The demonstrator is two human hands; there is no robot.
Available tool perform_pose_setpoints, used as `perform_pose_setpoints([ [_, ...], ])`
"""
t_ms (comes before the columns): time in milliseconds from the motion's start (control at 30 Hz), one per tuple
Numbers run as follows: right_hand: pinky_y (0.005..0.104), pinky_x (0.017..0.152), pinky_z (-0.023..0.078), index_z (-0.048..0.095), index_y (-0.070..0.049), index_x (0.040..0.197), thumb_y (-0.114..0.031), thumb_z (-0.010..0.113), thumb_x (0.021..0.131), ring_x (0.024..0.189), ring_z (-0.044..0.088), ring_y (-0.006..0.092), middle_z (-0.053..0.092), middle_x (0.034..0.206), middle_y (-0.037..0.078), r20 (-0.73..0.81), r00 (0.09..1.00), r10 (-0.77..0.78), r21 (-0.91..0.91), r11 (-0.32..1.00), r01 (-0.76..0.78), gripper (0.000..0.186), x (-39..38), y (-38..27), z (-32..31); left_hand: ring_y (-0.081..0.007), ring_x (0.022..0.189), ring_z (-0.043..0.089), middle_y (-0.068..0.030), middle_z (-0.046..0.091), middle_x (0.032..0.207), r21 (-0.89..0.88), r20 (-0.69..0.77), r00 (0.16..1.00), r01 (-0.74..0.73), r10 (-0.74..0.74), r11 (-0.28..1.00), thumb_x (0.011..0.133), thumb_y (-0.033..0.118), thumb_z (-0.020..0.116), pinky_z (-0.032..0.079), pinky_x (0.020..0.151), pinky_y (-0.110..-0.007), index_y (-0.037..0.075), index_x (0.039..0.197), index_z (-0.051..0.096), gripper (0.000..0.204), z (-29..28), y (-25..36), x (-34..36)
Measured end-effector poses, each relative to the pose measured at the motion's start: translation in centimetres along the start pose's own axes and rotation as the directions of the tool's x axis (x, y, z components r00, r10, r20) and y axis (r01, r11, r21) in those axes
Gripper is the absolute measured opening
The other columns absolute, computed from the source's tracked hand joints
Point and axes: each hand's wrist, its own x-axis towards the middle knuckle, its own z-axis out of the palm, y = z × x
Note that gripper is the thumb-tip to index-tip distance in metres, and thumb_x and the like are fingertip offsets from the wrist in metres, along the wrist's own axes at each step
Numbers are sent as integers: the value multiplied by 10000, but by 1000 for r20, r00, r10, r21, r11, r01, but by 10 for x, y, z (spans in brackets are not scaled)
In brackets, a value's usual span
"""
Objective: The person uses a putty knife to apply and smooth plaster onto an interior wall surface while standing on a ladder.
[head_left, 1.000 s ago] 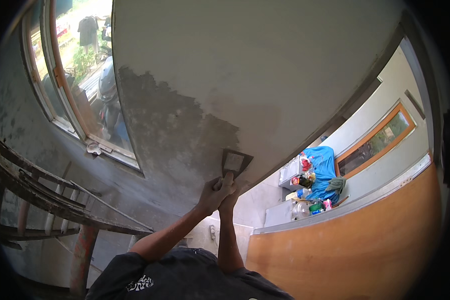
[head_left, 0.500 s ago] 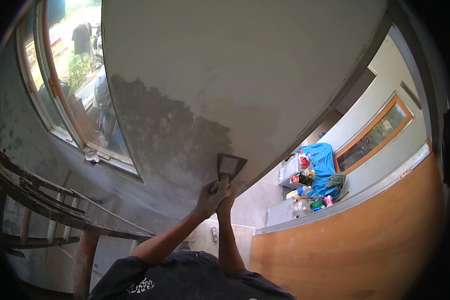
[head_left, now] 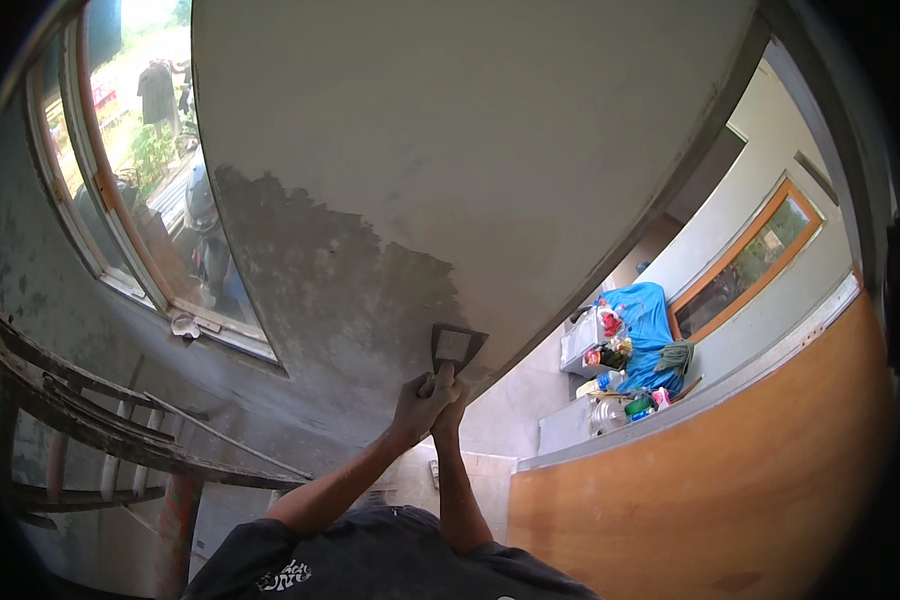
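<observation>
Both of my hands are closed together around the handle of a putty knife (head_left: 454,347), its wide, dark-edged blade flaring upward against the wall (head_left: 450,130). My left hand (head_left: 416,402) wraps in from the left. Beside it my right hand (head_left: 452,396) also grips the handle, with a digit stretched along it toward the blade; the handle is mostly hidden. Left of the blade lies a darker grey, mottled patch (head_left: 340,265) with a ragged upper edge. Above and right of it the wall surface is paler and smoother.
A window (head_left: 160,200) with a wooden frame stands to the left. Below it is a stained ladder-like metal frame (head_left: 120,430). On the right, past the wall's edge, are a blue cloth (head_left: 642,310), several bottles and containers, and an orange-brown wooden panel (head_left: 690,480).
The view has shifted slightly, so the wall and window sit a little lower. My hands keep the same grip, and the putty knife stays at nearly the same spot on the wall.
</observation>
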Motion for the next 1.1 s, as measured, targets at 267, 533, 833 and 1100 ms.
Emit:
perform_pose_setpoints([
  [267, 280, 465, 335, 511, -17, 571, -307, 513, 923, 507, 466, 89, 508, 540, 6, -53, 998, 35, -36, 999, -37, 456, -21, 18, 1, -89, 713, 526, -21, 591, 775, 8, -26, 998, 51, -50, 999, 738, 241, 689, 446, 642, -248, -4, 841, 610, 277, -12, -23, -11],
  [533, 281, 462, 345, 497, -30, 555, -321, 515, 918, 500, 471, 91, 509, 532, 1, -17, 998, 56, -70, 996, -57, 466, -5, -9, 0, -85, 694, 516, -14, 585, 752, -25, -26, 999, -26, 26, 999, 738, 221, 696, 434, 628, -242, -1, 812, 616, 247, 0, -11, -1],
  [833, 285, 485, 363, 539, -35, 585, -348, 524, 912, 536, 486, 90, 529, 560, 6, -19, 991, 131, -91, 987, -132, 453, -29, 44, -7, -80, 714, 508, -15, 576, 769, -49, -42, 997, 57, -59, 997, 742, 196, 690, 430, 640, -250, 7, 800, 611, 213, -13, -45, -14],
  [1100, 292, 462, 348, 537, -27, 564, -308, 538, 898, 506, 478, 91, 523, 535, 0, -24, 983, 183, -72, 980, -184, 437, -32, 24, -5, -95, 708, 507, -12, 574, 764, 25, -106, 989, 110, -107, 994, 740, 238, 696, 430, 642, -262, 15, 796, 609, 247, -12, -45, -19],
])
